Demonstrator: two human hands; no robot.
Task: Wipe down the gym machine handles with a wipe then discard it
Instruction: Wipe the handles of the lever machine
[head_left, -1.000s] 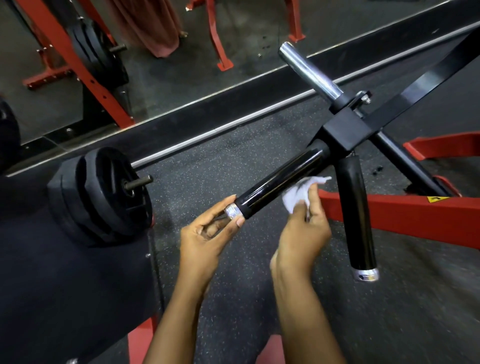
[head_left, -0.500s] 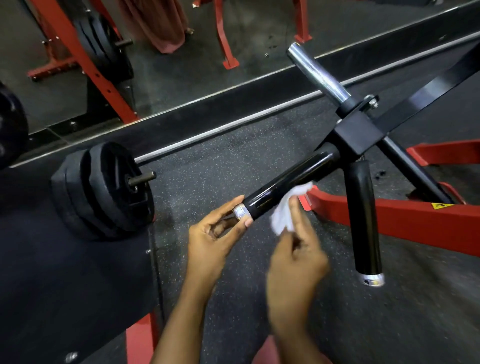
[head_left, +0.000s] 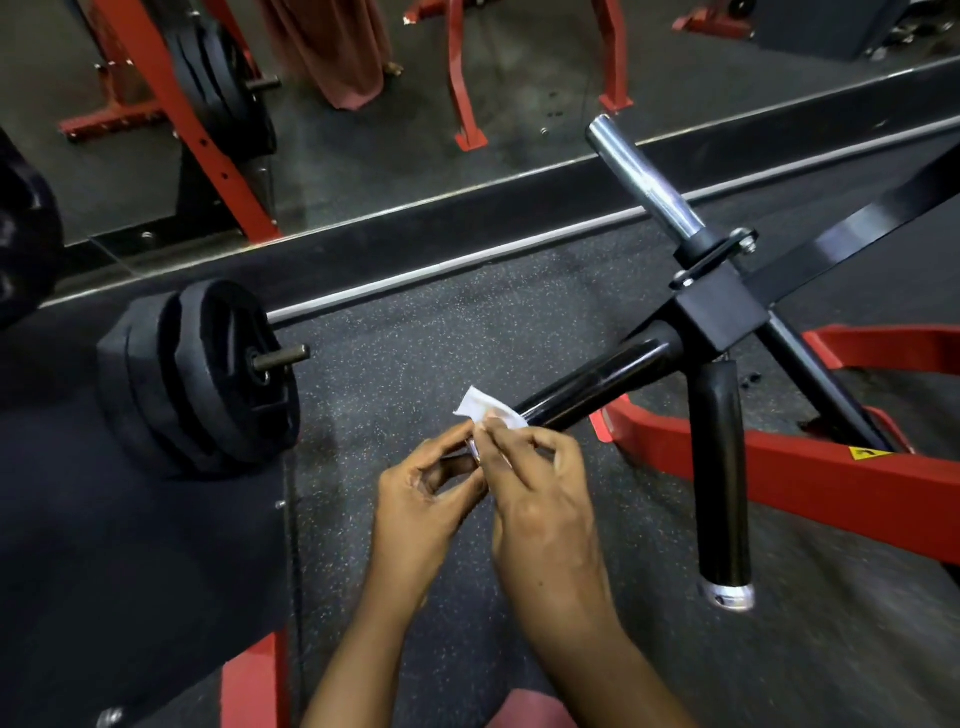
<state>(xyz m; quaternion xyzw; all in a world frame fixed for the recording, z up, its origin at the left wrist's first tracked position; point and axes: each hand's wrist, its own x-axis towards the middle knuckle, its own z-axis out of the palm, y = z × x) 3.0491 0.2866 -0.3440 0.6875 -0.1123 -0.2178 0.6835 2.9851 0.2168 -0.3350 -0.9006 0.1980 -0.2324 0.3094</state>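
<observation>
A glossy black machine handle (head_left: 597, 379) slants from the black junction block (head_left: 719, 312) down to my hands. My left hand (head_left: 426, 493) pinches the handle's silver end cap between thumb and fingers. My right hand (head_left: 540, 499) presses a small white wipe (head_left: 485, 408) onto the handle's lower end; the wipe drapes over the top of the bar. A second black handle (head_left: 719, 478) hangs straight down from the block, ending in a silver cap (head_left: 727, 595). A chrome sleeve (head_left: 641, 176) sticks up and back from the block.
Red machine frame (head_left: 779, 478) runs along the floor at right. Black weight plates (head_left: 208, 374) on a peg stand at left, beside a black padded bench (head_left: 104, 571). A mirror along the back reflects red racks and plates. Speckled rubber floor (head_left: 415, 338) lies between.
My right hand has slid the wipe down the handle from its middle to the lower end, now meeting my left hand. The left hand stays on the end cap.
</observation>
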